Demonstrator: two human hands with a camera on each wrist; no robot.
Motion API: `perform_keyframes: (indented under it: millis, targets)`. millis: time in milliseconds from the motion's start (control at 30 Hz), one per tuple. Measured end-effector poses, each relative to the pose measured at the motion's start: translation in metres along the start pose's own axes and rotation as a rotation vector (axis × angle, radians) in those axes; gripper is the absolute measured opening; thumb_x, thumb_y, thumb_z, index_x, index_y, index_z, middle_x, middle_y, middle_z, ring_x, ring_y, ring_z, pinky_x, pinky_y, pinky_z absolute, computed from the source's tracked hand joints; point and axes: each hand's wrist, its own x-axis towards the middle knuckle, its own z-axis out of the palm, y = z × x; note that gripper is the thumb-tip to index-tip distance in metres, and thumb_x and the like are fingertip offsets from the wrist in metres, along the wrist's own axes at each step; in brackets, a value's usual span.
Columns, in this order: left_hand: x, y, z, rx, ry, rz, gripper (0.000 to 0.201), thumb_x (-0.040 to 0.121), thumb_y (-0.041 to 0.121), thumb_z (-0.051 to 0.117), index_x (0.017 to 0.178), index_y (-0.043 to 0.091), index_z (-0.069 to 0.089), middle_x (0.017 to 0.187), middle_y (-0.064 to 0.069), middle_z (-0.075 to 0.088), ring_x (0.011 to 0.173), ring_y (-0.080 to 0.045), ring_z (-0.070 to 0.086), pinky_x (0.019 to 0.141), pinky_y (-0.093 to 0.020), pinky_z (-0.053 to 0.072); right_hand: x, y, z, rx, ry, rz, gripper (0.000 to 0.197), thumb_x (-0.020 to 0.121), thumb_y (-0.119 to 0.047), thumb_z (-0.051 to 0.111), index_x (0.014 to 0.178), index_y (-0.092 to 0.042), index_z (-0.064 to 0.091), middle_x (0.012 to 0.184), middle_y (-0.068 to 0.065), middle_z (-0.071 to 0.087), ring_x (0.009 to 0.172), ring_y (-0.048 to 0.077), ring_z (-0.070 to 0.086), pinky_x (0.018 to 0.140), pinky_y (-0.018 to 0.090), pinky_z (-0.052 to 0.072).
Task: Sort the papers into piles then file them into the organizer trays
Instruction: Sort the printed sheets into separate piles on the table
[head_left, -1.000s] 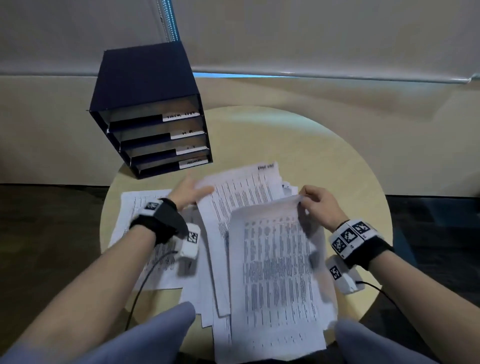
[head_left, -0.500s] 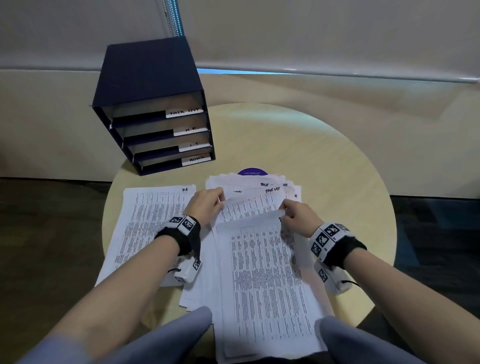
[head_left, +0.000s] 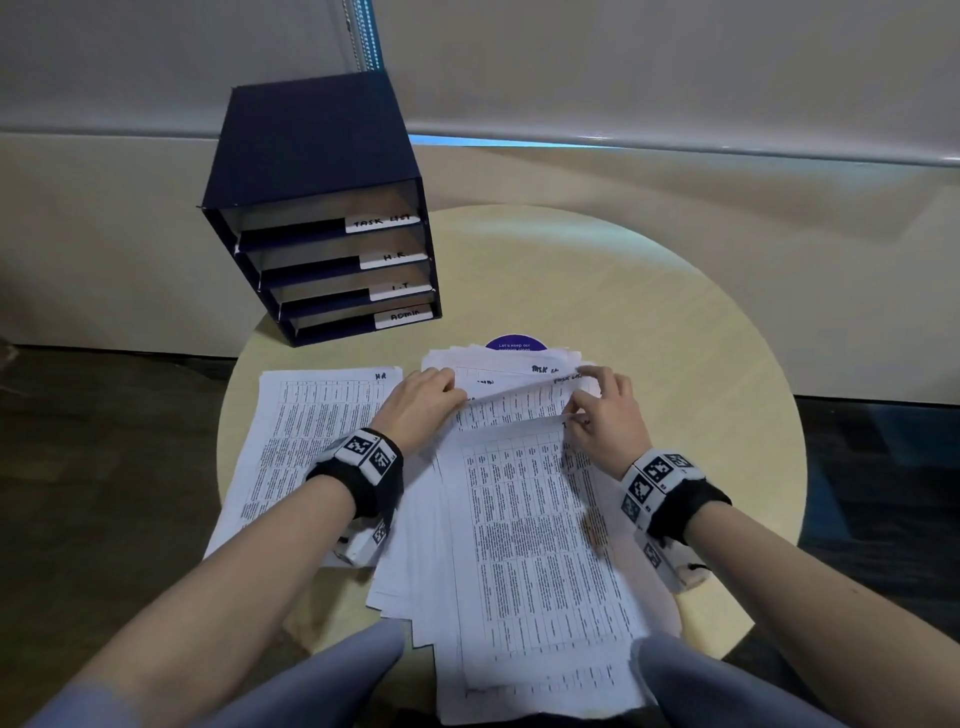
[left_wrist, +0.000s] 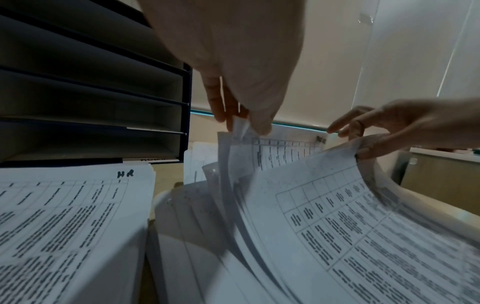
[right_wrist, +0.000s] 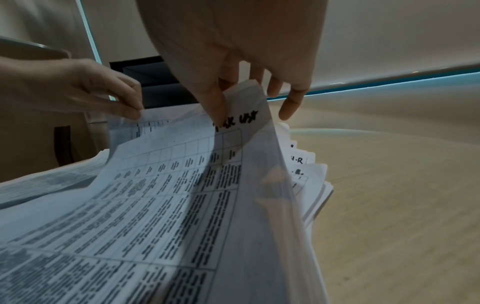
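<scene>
A thick stack of printed sheets (head_left: 530, 535) lies on the round table (head_left: 675, 322) in front of me. My left hand (head_left: 431, 400) pinches the top left corner of a sheet (left_wrist: 241, 131) in the stack. My right hand (head_left: 597, 410) pinches the top right corner of a sheet marked "TASK LIST" (right_wrist: 241, 121) and lifts it. A separate sheet marked "HR" (head_left: 306, 441) lies flat to the left. The dark blue organizer (head_left: 311, 156) stands at the table's back left, with trays labelled TASK LIST, H.R, I.T and ADMIN.
A purple round sticker (head_left: 515, 344) peeks out beyond the stack's far edge. The stack's near end overhangs the table edge above my knees (head_left: 332, 675). A beige wall (head_left: 675, 78) runs behind the table. Bare tabletop shows to the right.
The large sheet my right hand held raised has come down onto the stack. Both hands have moved to the stack's far edge and now pinch sheet corners there.
</scene>
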Motion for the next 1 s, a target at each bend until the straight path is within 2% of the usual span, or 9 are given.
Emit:
perform_keyframes:
  millis: [133,300,400,467,600,667,767,867,1000]
  targets:
    - [-0.002,-0.001,0.000,-0.160,0.053,-0.008,0.017,0.086,0.019,0.068,0.102,0.021,0.074,0.086,-0.003,0.058,0.079,-0.020,0.051,0.072,-0.029,0.034,0.003,-0.001,-0.002,-0.033,-0.026,-0.025,0.001,0.079,-0.015,0.063,0.078,-0.016,0.063,0.138,-0.001,0.046,0.128,0.031,0.031,0.093,0.047,0.034]
    - [0.002,0.000,0.006,-0.552,-0.160,-0.253,0.020,0.095,0.030,0.055,0.101,0.018,0.069,0.100,0.001,0.057,0.092,-0.014,0.053,0.085,-0.028,0.041,0.001,0.000,-0.002,0.002,-0.119,-0.010,0.006,0.087,-0.020,0.056,0.086,-0.018,0.061,0.093,-0.006,0.062,0.100,0.020,0.048,0.097,0.039,0.028]
    - [0.008,-0.006,0.016,-0.487,-0.196,-0.390,0.023,0.100,0.024,0.043,0.114,0.014,0.058,0.108,0.001,0.050,0.104,-0.016,0.051,0.096,-0.032,0.040,-0.003,0.000,-0.003,0.047,-0.121,-0.034,0.007,0.087,-0.015,0.055,0.084,-0.019,0.060,0.085,-0.006,0.063,0.089,0.018,0.052,0.096,0.037,0.029]
    - [0.010,-0.009,0.022,-0.395,-0.251,-0.419,0.018,0.097,0.018,0.047,0.114,0.016,0.054,0.106,0.002,0.049,0.102,-0.017,0.052,0.094,-0.034,0.042,-0.005,-0.001,-0.006,0.064,-0.133,-0.057,0.009,0.087,-0.013,0.054,0.085,-0.020,0.060,0.083,-0.006,0.065,0.086,0.017,0.054,0.095,0.036,0.029]
    - [0.013,-0.010,0.025,-0.292,-0.246,-0.416,0.015,0.083,0.020,0.066,0.088,0.025,0.053,0.084,0.007,0.049,0.084,-0.017,0.051,0.070,-0.028,0.037,-0.009,-0.002,-0.008,0.055,-0.144,-0.093,0.025,0.084,-0.007,0.050,0.104,-0.022,0.050,0.082,-0.008,0.065,0.081,0.016,0.056,0.094,0.035,0.029]
    - [0.015,-0.008,0.022,-0.270,-0.274,-0.388,0.019,0.080,0.018,0.068,0.082,0.024,0.050,0.080,0.007,0.048,0.077,-0.016,0.048,0.066,-0.027,0.034,-0.011,0.000,-0.008,0.030,-0.151,-0.099,0.034,0.085,-0.007,0.048,0.113,-0.025,0.044,0.083,-0.008,0.067,0.082,0.015,0.057,0.093,0.034,0.028]
    - [0.015,-0.006,0.021,-0.264,-0.293,-0.359,0.024,0.079,0.010,0.064,0.072,0.023,0.045,0.076,0.007,0.048,0.074,-0.016,0.047,0.062,-0.027,0.034,-0.011,0.002,-0.009,-0.017,-0.175,-0.114,0.019,0.087,-0.012,0.049,0.101,-0.024,0.052,0.088,-0.009,0.066,0.088,0.017,0.056,0.096,0.035,0.026]
    - [0.012,-0.006,0.020,-0.292,-0.228,-0.345,0.016,0.082,0.006,0.062,0.078,0.019,0.053,0.073,0.005,0.054,0.073,-0.019,0.052,0.061,-0.027,0.038,-0.011,0.003,-0.008,-0.067,-0.192,-0.105,0.015,0.087,-0.011,0.048,0.095,-0.022,0.054,0.091,-0.007,0.063,0.092,0.019,0.053,0.096,0.037,0.025]
    - [0.009,-0.004,0.016,-0.188,-0.172,-0.231,0.005,0.092,0.012,0.057,0.096,0.013,0.058,0.092,-0.001,0.062,0.085,-0.020,0.053,0.071,-0.026,0.037,-0.009,0.003,-0.005,-0.107,-0.173,-0.103,0.018,0.086,-0.009,0.048,0.098,-0.019,0.056,0.097,-0.001,0.057,0.096,0.022,0.049,0.091,0.036,0.027]
